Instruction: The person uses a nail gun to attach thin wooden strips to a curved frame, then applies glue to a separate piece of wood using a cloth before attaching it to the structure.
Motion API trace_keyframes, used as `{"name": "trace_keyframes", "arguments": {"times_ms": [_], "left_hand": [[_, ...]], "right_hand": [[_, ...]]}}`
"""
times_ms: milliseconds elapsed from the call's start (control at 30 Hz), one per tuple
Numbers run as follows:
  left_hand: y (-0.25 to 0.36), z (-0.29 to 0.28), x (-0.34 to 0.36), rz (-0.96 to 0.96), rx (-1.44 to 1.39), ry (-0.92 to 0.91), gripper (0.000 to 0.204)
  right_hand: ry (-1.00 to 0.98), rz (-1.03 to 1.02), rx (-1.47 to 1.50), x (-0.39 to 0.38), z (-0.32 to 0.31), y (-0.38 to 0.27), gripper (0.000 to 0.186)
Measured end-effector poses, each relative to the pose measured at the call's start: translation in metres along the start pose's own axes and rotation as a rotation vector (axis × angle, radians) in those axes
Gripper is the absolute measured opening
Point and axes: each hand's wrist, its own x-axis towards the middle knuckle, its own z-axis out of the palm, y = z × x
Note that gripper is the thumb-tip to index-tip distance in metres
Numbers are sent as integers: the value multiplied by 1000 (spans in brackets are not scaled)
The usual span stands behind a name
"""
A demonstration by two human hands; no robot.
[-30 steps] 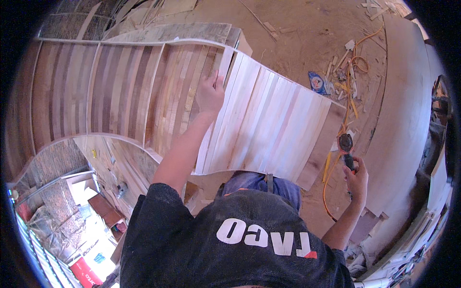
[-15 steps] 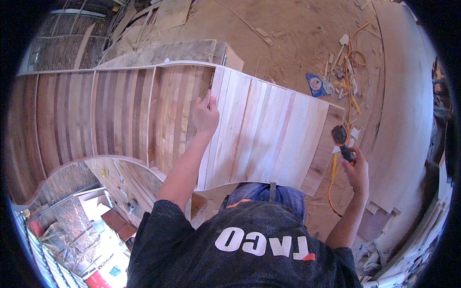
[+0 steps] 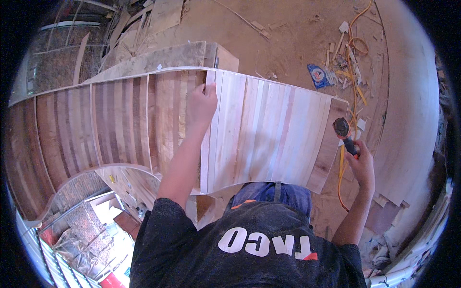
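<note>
The person's dark shirt hides the near edge of the pale slatted wood panel (image 3: 269,134), which lies at the centre over a long curved frame of darker strips (image 3: 96,125) running off toward 9 o'clock. The left hand (image 3: 201,103) presses on the panel's left edge, its fingers curled over the top corner, while the right hand (image 3: 360,163) at 3 o'clock is clenched round a small red-and-black power tool (image 3: 345,134) whose head is hard to make out. Beyond lies a sawdust-covered floor (image 3: 278,33) with offcuts, a blue packet (image 3: 319,76) and a yellow cable (image 3: 355,57) near 1 o'clock.
</note>
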Motion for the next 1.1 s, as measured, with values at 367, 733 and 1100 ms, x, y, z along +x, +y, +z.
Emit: {"name": "trace_keyframes", "arguments": {"times_ms": [367,733,1100], "left_hand": [[-19,15,20,-72,34,-69,31],[-37,24,21,48,-62,0,27],[-42,27,23,75,-5,19,32]], "right_hand": [[-46,-30,33,11,12,-7,47],[13,-75,32,21,13,0,46],[50,-81,51,22,16,-1,46]]}}
